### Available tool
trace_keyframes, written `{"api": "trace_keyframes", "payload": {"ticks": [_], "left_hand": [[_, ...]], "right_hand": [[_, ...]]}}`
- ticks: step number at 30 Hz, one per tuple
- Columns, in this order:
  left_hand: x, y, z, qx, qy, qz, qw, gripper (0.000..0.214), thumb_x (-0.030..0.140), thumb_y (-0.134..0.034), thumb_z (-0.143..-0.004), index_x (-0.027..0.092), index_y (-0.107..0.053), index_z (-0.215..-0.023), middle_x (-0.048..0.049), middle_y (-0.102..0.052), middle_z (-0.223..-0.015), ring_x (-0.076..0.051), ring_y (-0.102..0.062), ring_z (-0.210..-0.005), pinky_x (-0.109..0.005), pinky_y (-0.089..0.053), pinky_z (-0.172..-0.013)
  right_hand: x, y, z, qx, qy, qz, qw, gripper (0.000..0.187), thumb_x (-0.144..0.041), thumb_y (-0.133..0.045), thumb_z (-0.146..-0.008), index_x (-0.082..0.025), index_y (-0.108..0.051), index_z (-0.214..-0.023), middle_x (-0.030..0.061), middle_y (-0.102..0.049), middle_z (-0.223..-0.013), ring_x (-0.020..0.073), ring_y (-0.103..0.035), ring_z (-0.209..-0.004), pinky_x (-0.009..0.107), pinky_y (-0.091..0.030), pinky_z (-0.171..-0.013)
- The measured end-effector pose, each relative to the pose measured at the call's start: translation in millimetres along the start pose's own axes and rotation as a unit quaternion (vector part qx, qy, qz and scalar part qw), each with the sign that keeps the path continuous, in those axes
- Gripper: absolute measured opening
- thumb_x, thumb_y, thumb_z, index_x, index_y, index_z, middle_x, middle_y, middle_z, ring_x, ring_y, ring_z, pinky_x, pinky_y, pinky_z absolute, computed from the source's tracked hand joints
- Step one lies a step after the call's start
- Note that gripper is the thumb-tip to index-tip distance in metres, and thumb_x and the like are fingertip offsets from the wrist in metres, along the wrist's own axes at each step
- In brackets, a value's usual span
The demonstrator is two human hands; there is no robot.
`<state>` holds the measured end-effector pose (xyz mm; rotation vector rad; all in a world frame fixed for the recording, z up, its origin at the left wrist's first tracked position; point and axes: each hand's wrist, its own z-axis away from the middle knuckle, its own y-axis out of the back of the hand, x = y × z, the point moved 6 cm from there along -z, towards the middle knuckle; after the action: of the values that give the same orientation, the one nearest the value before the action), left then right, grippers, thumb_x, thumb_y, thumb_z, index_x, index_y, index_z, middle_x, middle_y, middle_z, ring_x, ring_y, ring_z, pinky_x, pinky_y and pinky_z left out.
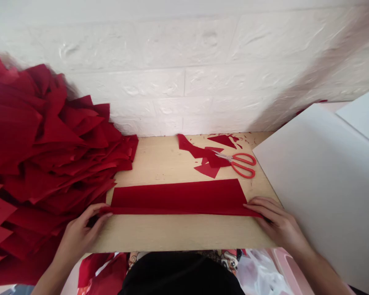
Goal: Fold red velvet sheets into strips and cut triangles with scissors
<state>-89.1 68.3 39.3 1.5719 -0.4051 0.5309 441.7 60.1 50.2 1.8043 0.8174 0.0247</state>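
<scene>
1. We see the left hand [80, 233] and right hand [279, 223] well apart, pinching opposite ends of a folded red crepe-paper strip [178, 198].
2. Strip across the table [178, 235]: likely light and soft, best held along its folded edge.

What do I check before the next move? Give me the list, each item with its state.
1. Hands on the fold: ok. The left hand and right hand each rest on one end of the folded edge of the red sheet.
2. Sheet flat on the wooden tabletop: ok.
3. Fold straight between the hands: ok.
4. The scissors off the sheet: ok, they lie beyond it, blades over red offcuts.
5. Sheet's left end free of the pile of red cut pieces: cannot tell.
</scene>
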Motion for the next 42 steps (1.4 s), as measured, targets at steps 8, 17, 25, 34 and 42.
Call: {"api": "trace_keyframes", "payload": {"ticks": [8,17,25,34,42], "left_hand": [[1.6,-4.0,-10.5,-0.004,0.082,0.017,0.996,0.039,0.058,-0.058,-0.075,0.022,-0.069,-0.084,-0.0015,-0.077,-0.079,-0.014,-0.063,-0.051,-0.019,-0.049,-0.049],[13.2,-4.4,-15.2,0.021,0.131,0.007,0.991,0.042,0.061,-0.057,-0.067,0.022,-0.067,-0.081,-0.0004,-0.072,-0.07,-0.011,-0.048,-0.042,-0.022,-0.039,-0.042],[18.5,-6.3,-16.4,0.016,0.144,0.031,0.989,0.045,0.062,-0.058,-0.064,0.021,-0.068,-0.081,-0.0006,-0.07,-0.066,-0.013,-0.05,-0.045,-0.022,-0.04,-0.043],[10.9,-8.3,-18.4,0.012,0.142,0.056,0.988,0.047,0.064,-0.06,-0.065,0.021,-0.07,-0.081,-0.0032,-0.074,-0.073,-0.018,-0.063,-0.06,-0.023,-0.046,-0.05],[14.1,-6.8,-16.7,-0.002,0.147,0.093,0.985,0.046,0.063,-0.061,-0.064,0.022,-0.069,-0.081,-0.0032,-0.074,-0.075,-0.02,-0.067,-0.068,-0.023,-0.047,-0.05]], "right_hand": [[8.7,-2.2,-2.8,-0.001,-0.065,-0.034,0.997,0.016,-0.02,-0.058,-0.095,-0.024,-0.074,-0.095,0.004,-0.075,-0.096,0.0183,-0.072,-0.089,0.029,-0.059,-0.08],[-3.1,-7.5,-6.9,0.027,-0.114,-0.016,0.993,0.018,-0.028,-0.054,-0.098,-0.022,-0.068,-0.088,0.0073,-0.072,-0.096,0.0207,-0.066,-0.09,0.033,-0.055,-0.081],[4.3,-10.9,-6.8,-0.002,-0.193,-0.056,0.98,0.032,-0.039,-0.052,-0.099,-0.022,-0.064,-0.075,0.0075,-0.068,-0.086,0.0211,-0.063,-0.084,0.033,-0.052,-0.077],[6.3,-9.3,-6.5,0.01,-0.217,-0.076,0.973,0.035,-0.046,-0.052,-0.099,-0.023,-0.067,-0.078,0.0081,-0.069,-0.089,0.0216,-0.064,-0.086,0.033,-0.053,-0.078],[16.0,-14.1,1.3,0.018,-0.231,-0.103,0.967,0.032,-0.047,-0.052,-0.098,-0.023,-0.071,-0.088,0.0088,-0.071,-0.094,0.0227,-0.066,-0.091,0.035,-0.054,-0.082]]}}
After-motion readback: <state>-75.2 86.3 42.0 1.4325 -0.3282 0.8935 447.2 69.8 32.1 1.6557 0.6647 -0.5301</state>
